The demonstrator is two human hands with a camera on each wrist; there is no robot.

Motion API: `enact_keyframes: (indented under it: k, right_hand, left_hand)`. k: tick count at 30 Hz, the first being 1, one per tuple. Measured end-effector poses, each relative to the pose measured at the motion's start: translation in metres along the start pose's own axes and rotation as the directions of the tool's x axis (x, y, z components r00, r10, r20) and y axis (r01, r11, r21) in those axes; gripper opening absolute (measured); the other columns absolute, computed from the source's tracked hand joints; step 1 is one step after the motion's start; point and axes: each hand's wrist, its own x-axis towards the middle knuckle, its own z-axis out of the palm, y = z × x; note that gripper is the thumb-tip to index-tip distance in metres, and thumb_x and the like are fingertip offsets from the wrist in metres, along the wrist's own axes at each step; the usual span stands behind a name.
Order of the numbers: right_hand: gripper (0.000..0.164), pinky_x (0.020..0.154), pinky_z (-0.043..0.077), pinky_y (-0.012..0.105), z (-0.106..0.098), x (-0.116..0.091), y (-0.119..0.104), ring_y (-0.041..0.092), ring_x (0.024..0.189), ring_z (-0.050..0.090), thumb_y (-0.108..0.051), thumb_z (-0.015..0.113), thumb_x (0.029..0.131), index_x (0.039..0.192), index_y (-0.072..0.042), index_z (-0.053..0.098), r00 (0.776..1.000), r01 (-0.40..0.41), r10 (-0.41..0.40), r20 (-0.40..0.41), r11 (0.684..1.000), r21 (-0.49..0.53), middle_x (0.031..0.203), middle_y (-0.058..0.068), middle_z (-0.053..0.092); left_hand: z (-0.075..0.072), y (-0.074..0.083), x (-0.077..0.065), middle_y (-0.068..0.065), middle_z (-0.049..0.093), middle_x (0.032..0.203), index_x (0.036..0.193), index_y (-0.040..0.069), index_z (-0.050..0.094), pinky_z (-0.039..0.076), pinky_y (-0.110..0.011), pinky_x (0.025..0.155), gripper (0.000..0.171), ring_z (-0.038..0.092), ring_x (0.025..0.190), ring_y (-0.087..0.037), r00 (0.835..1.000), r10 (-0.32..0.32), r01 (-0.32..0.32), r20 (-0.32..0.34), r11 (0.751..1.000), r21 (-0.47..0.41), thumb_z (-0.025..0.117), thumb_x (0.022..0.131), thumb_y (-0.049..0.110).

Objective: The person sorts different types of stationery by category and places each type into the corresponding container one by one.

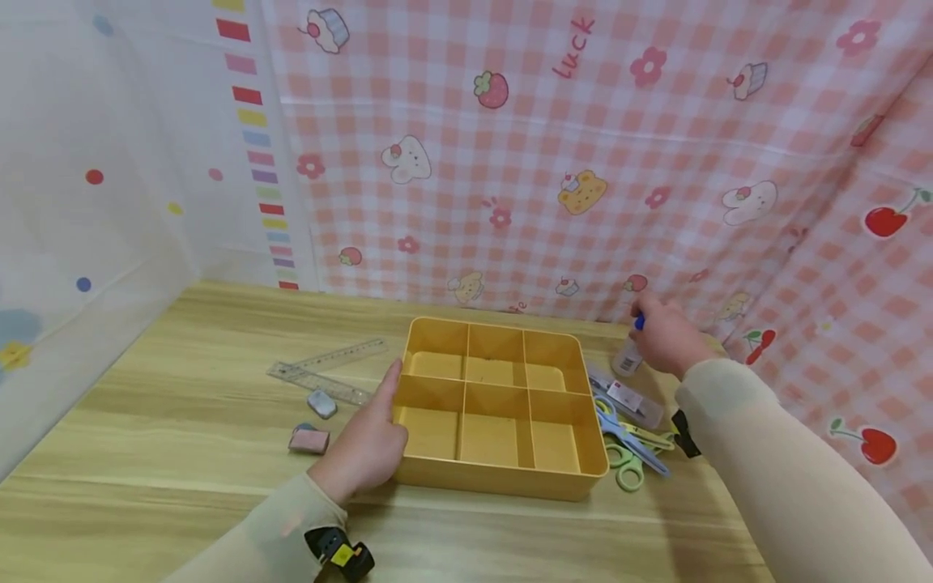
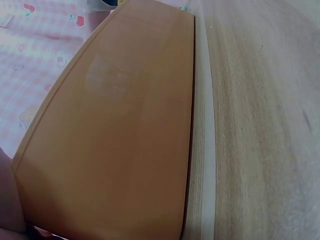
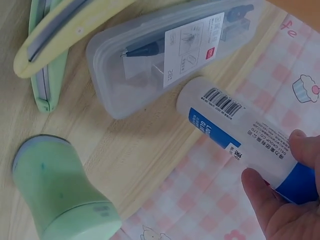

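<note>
A yellow-orange organizer box (image 1: 503, 478) with several compartments stands on the table. My left hand (image 1: 364, 444) rests against its left side, index finger straight along the wall. In the left wrist view the box's smooth outer wall (image 2: 115, 120) fills much of the picture. Behind the box's right side, my right hand (image 1: 672, 336) grips a white liquid glue bottle (image 1: 627, 359) by its blue cap. The right wrist view shows the bottle (image 3: 235, 130) tilted, thumb and a finger around the cap end, its base close to a clear plastic compass case (image 3: 150, 55).
Blue-handled scissors (image 1: 632, 441) and light green scissors (image 1: 628, 474) lie right of the box. A rounded green plastic item (image 3: 65, 185) shows near them. Left of the box lie clear rulers (image 1: 321, 374), a small grey-white item (image 1: 321, 403) and a pink block (image 1: 309, 440). A patterned cloth (image 1: 525, 162) hangs behind.
</note>
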Motion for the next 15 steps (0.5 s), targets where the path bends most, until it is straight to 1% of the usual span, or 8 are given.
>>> enact_keyframes:
  k: [6,12,15]
  right_hand:
    - [0.028,0.068,0.049,0.045,-0.001,-0.004,-0.007,0.038,0.096,0.041,-0.017,0.045,0.098,0.123,-0.006,0.04,1.0,-0.012,0.012,-0.007,1.0,0.012,0.114,0.026,0.033]
    - [0.029,0.073,0.046,0.051,-0.009,-0.005,-0.017,0.038,0.102,0.034,-0.014,0.048,0.096,0.123,-0.005,0.043,0.993,0.052,-0.055,-0.107,0.998,-0.033,0.113,0.024,0.039]
    - [0.028,0.075,0.047,0.053,-0.014,-0.006,-0.026,0.037,0.101,0.036,-0.017,0.048,0.096,0.122,-0.006,0.043,0.987,0.074,-0.079,-0.141,0.996,-0.043,0.112,0.021,0.041]
  left_hand:
    - [0.001,0.0,0.0,-0.014,0.024,0.15,0.152,0.027,0.0,0.022,-0.051,0.108,0.087,0.026,0.128,-0.026,1.0,-0.008,0.008,-0.003,1.0,-0.001,0.041,0.082,-0.004]
    - [0.001,0.0,0.0,-0.014,0.023,0.151,0.152,0.027,0.0,0.022,-0.051,0.108,0.086,0.025,0.129,-0.026,1.0,-0.014,0.014,0.0,1.0,-0.011,0.041,0.082,-0.003]
    - [0.0,0.0,0.001,-0.014,0.023,0.151,0.152,0.026,0.0,0.021,-0.051,0.108,0.086,0.024,0.129,-0.026,1.0,-0.01,0.01,-0.003,1.0,-0.014,0.041,0.082,-0.004]
